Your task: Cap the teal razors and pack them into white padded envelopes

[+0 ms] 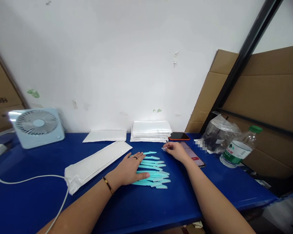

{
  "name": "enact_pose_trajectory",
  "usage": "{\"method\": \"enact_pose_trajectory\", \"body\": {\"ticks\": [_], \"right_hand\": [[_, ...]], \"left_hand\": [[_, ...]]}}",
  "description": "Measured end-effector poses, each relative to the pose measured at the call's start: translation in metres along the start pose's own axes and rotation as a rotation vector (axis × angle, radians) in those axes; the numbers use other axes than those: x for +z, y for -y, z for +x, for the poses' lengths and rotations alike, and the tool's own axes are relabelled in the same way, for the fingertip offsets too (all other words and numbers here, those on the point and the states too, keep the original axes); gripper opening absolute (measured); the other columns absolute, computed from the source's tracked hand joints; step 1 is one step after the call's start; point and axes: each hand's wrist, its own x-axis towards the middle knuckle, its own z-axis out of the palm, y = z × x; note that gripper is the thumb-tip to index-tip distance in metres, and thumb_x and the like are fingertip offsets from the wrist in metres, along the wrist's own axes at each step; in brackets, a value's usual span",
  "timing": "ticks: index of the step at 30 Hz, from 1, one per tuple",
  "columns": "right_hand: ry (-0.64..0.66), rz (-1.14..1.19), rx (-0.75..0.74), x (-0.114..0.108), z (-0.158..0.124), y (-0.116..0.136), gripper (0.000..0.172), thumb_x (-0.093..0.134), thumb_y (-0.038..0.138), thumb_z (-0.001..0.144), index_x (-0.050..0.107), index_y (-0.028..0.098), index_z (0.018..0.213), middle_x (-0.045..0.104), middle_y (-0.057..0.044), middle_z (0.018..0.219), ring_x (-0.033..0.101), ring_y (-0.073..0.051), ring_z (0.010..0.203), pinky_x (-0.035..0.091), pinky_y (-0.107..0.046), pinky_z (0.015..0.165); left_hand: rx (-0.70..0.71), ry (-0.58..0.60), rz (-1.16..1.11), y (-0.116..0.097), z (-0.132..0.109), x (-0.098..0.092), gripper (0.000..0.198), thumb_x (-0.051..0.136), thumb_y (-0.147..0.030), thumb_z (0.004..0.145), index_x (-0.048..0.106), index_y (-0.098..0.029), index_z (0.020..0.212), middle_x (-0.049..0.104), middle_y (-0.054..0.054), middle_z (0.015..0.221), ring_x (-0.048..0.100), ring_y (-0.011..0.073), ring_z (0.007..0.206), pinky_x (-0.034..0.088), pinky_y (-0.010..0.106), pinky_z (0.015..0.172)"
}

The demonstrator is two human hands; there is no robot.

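Observation:
Several turquoise eyebrow razors lie side by side in a loose row on the blue table, their pale blade ends pointing right. My left hand rests flat across their handle ends, fingers stretched out and thumb on one of the lower razors. Part of the handles is hidden beneath it. Just beyond the row, my right hand is closed in a pinch on a small clear plastic piece; its exact kind is too small to tell.
Stacked white packets stand by the wall, with a single packet beside them. A long white pouch lies left of my left hand. Two phones, a bagged cup and a bottle are right; a fan and cable left.

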Motion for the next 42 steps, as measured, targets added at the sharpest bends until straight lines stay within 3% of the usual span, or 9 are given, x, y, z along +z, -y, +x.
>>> {"method": "enact_pose_trajectory", "body": {"ticks": [6,18,24,26,29,33,35,38,42], "right_hand": [[0.019,0.035,-0.001,-0.006,-0.002,-0.006,0.015,0.061,0.022,0.071,0.071,0.019,0.082,0.069,-0.005,0.084,0.062,-0.019,0.076,0.047,-0.028,0.069],[0.082,0.106,-0.200,0.021,0.001,0.025,0.015,0.058,0.018,0.075,0.071,0.021,0.081,0.067,-0.003,0.082,0.061,-0.014,0.072,0.046,-0.023,0.066],[0.082,0.065,-0.182,0.021,-0.001,0.031,0.016,0.057,0.023,0.077,0.071,0.020,0.082,0.066,-0.005,0.084,0.060,-0.015,0.072,0.046,-0.026,0.066],[0.111,0.092,-0.154,0.017,-0.005,0.034,0.027,0.059,0.034,0.077,0.068,0.020,0.099,0.064,-0.007,0.096,0.060,-0.018,0.081,0.047,-0.029,0.071],[0.266,0.132,-0.142,0.008,-0.019,0.042,0.072,0.064,0.050,0.068,0.043,0.020,0.131,0.048,-0.011,0.128,0.047,-0.026,0.112,0.040,-0.038,0.092],[0.508,0.048,-0.219,0.001,-0.046,0.059,0.108,0.074,0.053,0.053,0.022,0.018,0.141,0.026,-0.014,0.142,0.024,-0.033,0.128,0.024,-0.045,0.104],[0.457,-0.004,-0.270,0.002,-0.060,0.069,0.096,0.071,0.050,0.059,0.027,0.019,0.139,0.031,-0.013,0.137,0.028,-0.031,0.125,0.028,-0.043,0.101],[0.323,-0.101,-0.355,0.008,-0.076,0.083,0.048,0.059,0.033,0.076,0.047,0.021,0.122,0.047,-0.009,0.114,0.043,-0.024,0.105,0.037,-0.037,0.089],[0.203,-0.267,-0.391,0.019,-0.083,0.090,0.021,0.054,0.017,0.075,0.053,0.017,0.096,0.049,-0.006,0.095,0.044,-0.020,0.089,0.040,-0.033,0.077]], "left_hand": [[-0.007,0.005,0.013,-0.002,0.000,-0.002,0.081,0.029,-0.072,0.076,0.023,-0.022,0.140,0.029,0.009,0.144,0.024,0.0245,0.133,0.014,0.041,0.108],[0.023,0.077,-0.072,0.003,0.003,0.000,0.084,0.031,-0.071,0.077,0.016,-0.020,0.142,0.020,0.008,0.147,0.019,0.0243,0.134,0.015,0.038,0.109],[0.002,0.096,-0.082,0.004,0.005,-0.001,0.101,0.043,-0.076,0.066,0.011,-0.019,0.142,0.016,0.011,0.148,0.016,0.0268,0.135,0.019,0.037,0.107],[0.004,0.040,-0.044,0.004,0.005,0.000,0.109,0.050,-0.076,0.059,0.008,-0.020,0.142,0.014,0.011,0.148,0.013,0.0299,0.135,0.013,0.041,0.108],[0.016,0.005,0.015,0.002,0.004,0.000,0.122,0.060,-0.075,0.048,0.006,-0.020,0.142,0.013,0.013,0.148,0.012,0.0338,0.134,0.010,0.046,0.108],[-0.006,-0.013,0.034,-0.006,0.001,-0.002,0.100,0.060,-0.067,0.059,0.025,-0.016,0.137,0.036,0.015,0.137,0.031,0.0304,0.125,0.028,0.040,0.100],[0.007,-0.038,0.053,-0.013,-0.001,-0.003,0.069,0.058,-0.056,0.070,0.042,-0.018,0.126,0.049,0.011,0.122,0.042,0.0268,0.114,0.037,0.036,0.092],[0.061,-0.043,0.101,-0.026,-0.002,0.000,0.031,0.051,-0.039,0.081,0.053,-0.018,0.104,0.057,0.008,0.102,0.051,0.0218,0.098,0.042,0.032,0.083],[0.017,-0.017,0.259,-0.047,0.001,0.006,0.019,0.049,-0.024,0.078,0.054,-0.013,0.093,0.058,0.010,0.094,0.055,0.0215,0.086,0.044,0.033,0.078]]}}
